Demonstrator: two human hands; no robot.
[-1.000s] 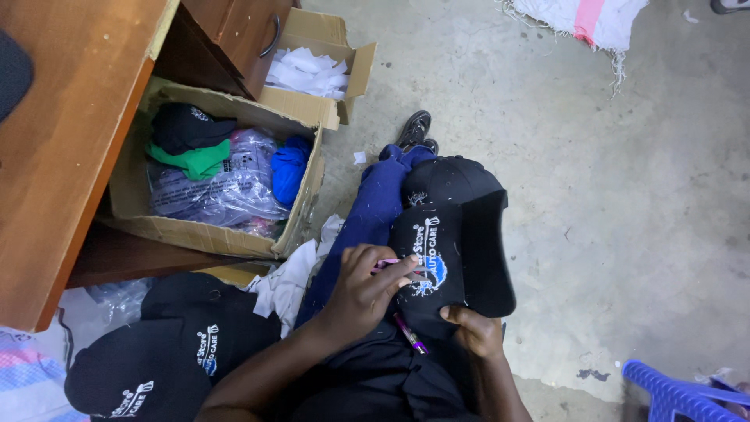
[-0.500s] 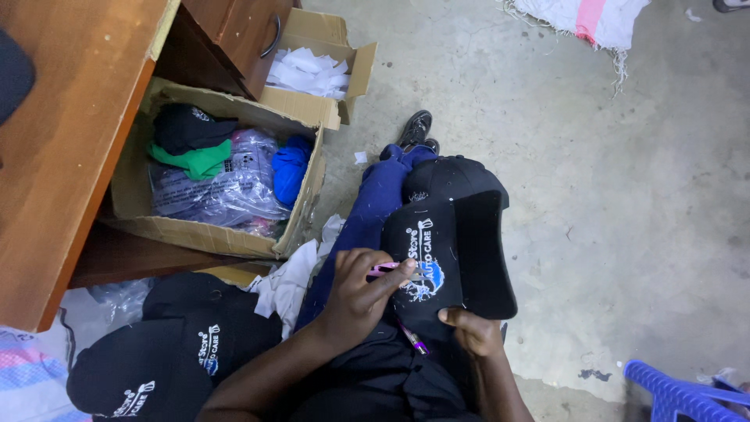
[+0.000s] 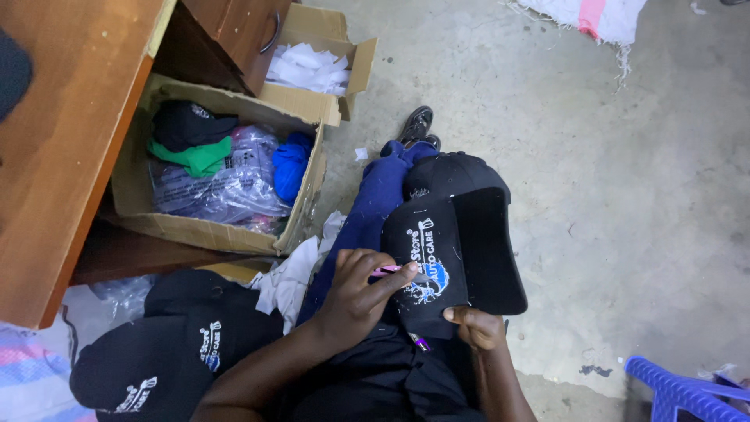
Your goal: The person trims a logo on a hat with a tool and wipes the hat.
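Observation:
A black cap with white and blue embroidery on its front lies on my lap, brim pointing right. My left hand pinches a small pink tool whose tip touches the embroidered patch. My right hand grips the cap's lower edge from underneath. A second black cap sits further along my blue-trousered leg, partly hidden by the held cap. A thin purple object pokes out below the cap.
An open cardboard box with black, green and blue fabric and plastic bags stands at left beside a wooden desk. More black embroidered caps are piled at lower left. White scraps lie beside my leg. A blue plastic stool is at lower right.
The cap has been tilted and shifted slightly on my lap. My left hand with the pink tool has stayed on the embroidery, moving only a little.

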